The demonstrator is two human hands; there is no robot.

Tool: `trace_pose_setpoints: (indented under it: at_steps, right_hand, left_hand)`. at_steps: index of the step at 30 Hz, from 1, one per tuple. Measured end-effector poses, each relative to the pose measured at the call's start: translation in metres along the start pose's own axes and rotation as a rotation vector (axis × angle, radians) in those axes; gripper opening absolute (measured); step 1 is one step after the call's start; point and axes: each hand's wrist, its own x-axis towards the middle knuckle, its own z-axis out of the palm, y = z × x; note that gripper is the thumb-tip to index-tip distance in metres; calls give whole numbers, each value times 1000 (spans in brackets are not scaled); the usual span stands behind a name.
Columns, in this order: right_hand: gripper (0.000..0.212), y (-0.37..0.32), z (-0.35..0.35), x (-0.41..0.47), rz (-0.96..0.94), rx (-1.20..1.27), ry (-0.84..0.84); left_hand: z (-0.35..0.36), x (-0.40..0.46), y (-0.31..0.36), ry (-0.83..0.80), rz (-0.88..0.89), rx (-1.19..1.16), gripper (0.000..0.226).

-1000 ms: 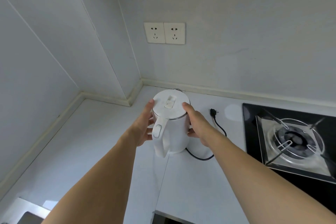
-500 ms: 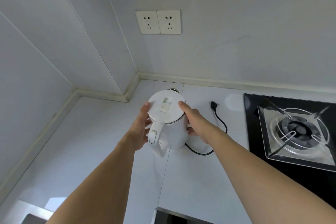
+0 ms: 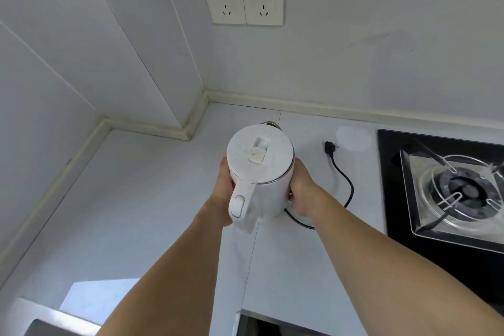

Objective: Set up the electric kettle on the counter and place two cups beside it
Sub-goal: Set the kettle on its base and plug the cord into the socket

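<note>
A white electric kettle (image 3: 263,172) with its lid closed stands on the pale counter (image 3: 131,213), handle turned toward me. My left hand (image 3: 222,194) holds its left side and my right hand (image 3: 301,191) holds its right side, fingers wrapped round the body. Its black power cord (image 3: 346,180) loops out from under the kettle to the right, and the plug (image 3: 328,146) lies loose on the counter. No cups are in view.
Two wall sockets (image 3: 244,3) sit on the wall above the kettle. A black gas hob (image 3: 461,191) with a metal burner ring fills the right side. The wall corner (image 3: 191,128) juts out to the left. A metal sink edge (image 3: 35,319) shows at bottom left.
The kettle and both hands have shifted slightly away from me toward the back wall, and my view has tilted closer to the sockets. The grip on the kettle is unchanged.
</note>
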Motion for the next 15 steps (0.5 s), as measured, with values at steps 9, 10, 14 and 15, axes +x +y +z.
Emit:
trace_pose_setpoints:
  at_steps: [9,10,14,15]
  right_hand:
    - [30,5,2,9,2,17,46]
    - [30,5,2,9,4,13,55]
    - [34,8,1,-1,17,17,62]
    - [32,10,1,-4,22,27,67]
  left_hand:
    - [-3,1,-1,-1,-14,-53,68]
    - [-1,-1,0,5,-18,-55,68]
    - [3,-6,-3,72,-8,-47,70]
    - [3,-7,-5,108,4,-57,69]
